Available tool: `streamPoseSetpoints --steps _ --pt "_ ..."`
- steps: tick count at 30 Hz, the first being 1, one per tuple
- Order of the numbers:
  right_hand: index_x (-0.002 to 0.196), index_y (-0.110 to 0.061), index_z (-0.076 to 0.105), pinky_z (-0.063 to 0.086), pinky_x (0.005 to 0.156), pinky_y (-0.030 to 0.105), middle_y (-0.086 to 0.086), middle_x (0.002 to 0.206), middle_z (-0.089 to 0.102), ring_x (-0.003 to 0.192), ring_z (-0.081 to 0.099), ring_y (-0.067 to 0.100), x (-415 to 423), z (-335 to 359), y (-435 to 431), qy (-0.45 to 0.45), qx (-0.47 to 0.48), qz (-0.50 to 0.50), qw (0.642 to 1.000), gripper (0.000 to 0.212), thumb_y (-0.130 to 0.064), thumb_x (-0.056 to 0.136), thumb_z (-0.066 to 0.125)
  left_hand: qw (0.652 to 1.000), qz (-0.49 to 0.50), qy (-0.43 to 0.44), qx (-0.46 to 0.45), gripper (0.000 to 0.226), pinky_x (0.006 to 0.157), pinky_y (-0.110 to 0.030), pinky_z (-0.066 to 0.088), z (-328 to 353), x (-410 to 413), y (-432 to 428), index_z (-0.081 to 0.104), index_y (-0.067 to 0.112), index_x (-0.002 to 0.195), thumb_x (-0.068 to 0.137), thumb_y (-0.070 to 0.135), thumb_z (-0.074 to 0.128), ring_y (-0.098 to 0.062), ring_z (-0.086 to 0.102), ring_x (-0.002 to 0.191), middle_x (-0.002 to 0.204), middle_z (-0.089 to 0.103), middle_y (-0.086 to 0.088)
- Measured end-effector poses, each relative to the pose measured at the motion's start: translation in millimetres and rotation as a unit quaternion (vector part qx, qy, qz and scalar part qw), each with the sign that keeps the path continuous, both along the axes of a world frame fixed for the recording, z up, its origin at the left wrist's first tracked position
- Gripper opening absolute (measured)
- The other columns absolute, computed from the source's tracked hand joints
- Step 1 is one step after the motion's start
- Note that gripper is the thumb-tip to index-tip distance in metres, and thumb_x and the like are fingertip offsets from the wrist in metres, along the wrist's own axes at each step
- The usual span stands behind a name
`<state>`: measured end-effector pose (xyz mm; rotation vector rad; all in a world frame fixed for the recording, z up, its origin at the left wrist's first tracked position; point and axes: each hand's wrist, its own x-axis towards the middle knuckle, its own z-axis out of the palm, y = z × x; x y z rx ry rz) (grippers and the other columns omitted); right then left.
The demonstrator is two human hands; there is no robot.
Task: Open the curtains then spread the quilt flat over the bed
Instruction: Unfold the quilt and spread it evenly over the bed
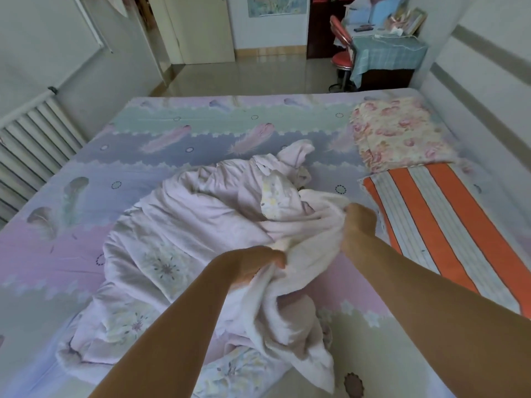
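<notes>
A pale pink quilt (184, 225) with faint flower prints lies crumpled in a heap in the middle of the bed (172, 133), which has a pastel feather-patterned sheet. My left hand (258, 261) grips a bunched fold of the quilt near its front edge. My right hand (357, 225) grips another fold of it further right, and the cloth between both hands is lifted off the bed. No curtains are in view.
An orange-and-white striped pillow (448, 234) and a floral pillow (399, 133) lie at the bed's right side against the wall. A radiator (31, 136) stands on the left. Beyond the bed are a tiled floor, a red chair (342, 50) and a cluttered desk (388, 50).
</notes>
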<state>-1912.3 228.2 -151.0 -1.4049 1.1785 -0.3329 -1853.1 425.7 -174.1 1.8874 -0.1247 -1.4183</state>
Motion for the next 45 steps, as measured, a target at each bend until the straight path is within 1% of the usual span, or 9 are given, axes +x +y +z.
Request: streamPoseSetpoints --steps 4,9,14,18,22,29,36,42,45 --pt "0.095 -0.008 0.064 0.042 0.076 0.036 0.015 0.092 0.060 0.084 0.057 0.027 -11.6 2.6 16.8 -0.093 0.220 0.101 0.966 0.022 -0.023 0.084 0.054 0.975 0.189 -0.073 -0.087 0.021 0.082 -0.034 0.041 -0.4 7.2 -16.8 0.056 0.016 0.096 0.083 0.032 0.059 -0.022 0.050 0.097 0.100 0.054 -0.004" --pt "0.098 -0.009 0.075 0.052 0.079 0.029 0.011 0.096 0.072 0.086 0.067 0.023 -28.1 3.7 22.2 0.035 0.242 0.392 0.887 0.028 -0.028 0.078 0.068 0.955 0.250 0.024 -0.157 0.043 0.087 -0.040 0.054 -0.2 7.9 -39.0 0.064 0.003 0.112 0.086 0.038 0.068 -0.028 0.065 0.096 0.105 0.069 -0.016" --pt "0.089 -0.015 0.076 0.053 0.084 0.032 0.009 0.098 0.075 0.088 0.070 0.024 -38.1 -9.5 8.1 0.087 0.192 0.397 0.893 0.029 -0.040 0.075 0.071 0.934 0.302 -0.027 -0.189 0.021 0.069 -0.033 0.049 -6.2 -7.0 -42.0 0.063 0.006 0.099 0.082 -0.001 0.053 -0.026 0.062 0.078 0.083 0.064 -0.013" --pt "0.085 -0.008 0.069 0.049 0.075 0.035 0.014 0.088 0.068 0.076 0.061 0.026 -36.4 -21.5 -7.9 0.074 0.130 0.245 0.958 0.061 -0.060 0.093 0.038 0.950 0.179 -0.007 -0.256 0.027 0.060 -0.026 0.046 1.3 -18.8 -37.3 0.067 0.009 0.091 0.075 -0.001 0.047 -0.017 0.061 0.068 0.074 0.065 -0.006" --pt "0.094 -0.014 0.068 0.046 0.061 0.030 0.009 0.081 0.067 0.068 0.058 0.022 -38.6 -17.9 -14.1 0.032 0.221 0.301 0.927 0.076 -0.081 0.080 0.034 0.972 0.021 -0.031 -0.234 0.028 0.047 -0.015 0.042 12.1 -44.1 -49.0 0.071 0.019 0.062 0.058 0.000 0.052 -0.009 0.057 0.052 0.056 0.060 0.003" --pt "0.092 0.006 0.067 0.046 0.066 0.039 0.023 0.085 0.063 0.074 0.060 0.029 -36.6 -18.1 -15.0 0.101 0.006 0.320 0.942 0.018 -0.009 0.082 0.064 0.979 -0.086 -0.007 -0.186 0.041 0.087 -0.034 0.047 -8.8 -50.3 -52.0 0.069 0.024 0.113 0.072 0.024 0.068 -0.018 0.061 0.093 0.096 0.066 -0.002" --pt "0.083 -0.021 0.071 0.046 0.054 0.020 0.006 0.085 0.072 0.066 0.063 0.015 -30.6 -12.1 -9.8 0.031 0.012 0.251 0.967 0.017 -0.021 0.091 0.057 0.967 0.218 0.072 -0.112 0.074 0.071 -0.041 0.060 -31.1 -22.3 -41.1 0.062 0.008 0.106 0.081 0.075 0.047 -0.027 0.071 0.085 0.108 0.068 -0.014" --pt "0.106 -0.019 0.068 0.054 0.090 0.047 0.008 0.101 0.073 0.094 0.070 0.029 -31.9 -22.6 -2.9 0.051 0.075 0.333 0.938 0.072 -0.066 0.053 0.077 0.861 0.483 0.039 -0.154 0.039 0.056 -0.026 0.054 -36.5 -8.8 -60.7 0.064 0.004 0.109 0.078 0.021 0.079 -0.017 0.060 0.066 0.082 0.064 -0.009" --pt "0.103 -0.030 0.061 0.054 0.082 0.031 -0.008 0.100 0.071 0.091 0.068 0.012 -36.8 -24.0 -12.9 0.058 0.027 0.415 0.907 0.064 -0.060 0.051 0.084 0.855 0.458 -0.066 -0.233 0.038 0.066 -0.026 0.053 -27.2 -3.5 -72.2 0.066 0.011 0.118 0.081 0.006 0.070 -0.018 0.060 0.070 0.083 0.067 -0.007"
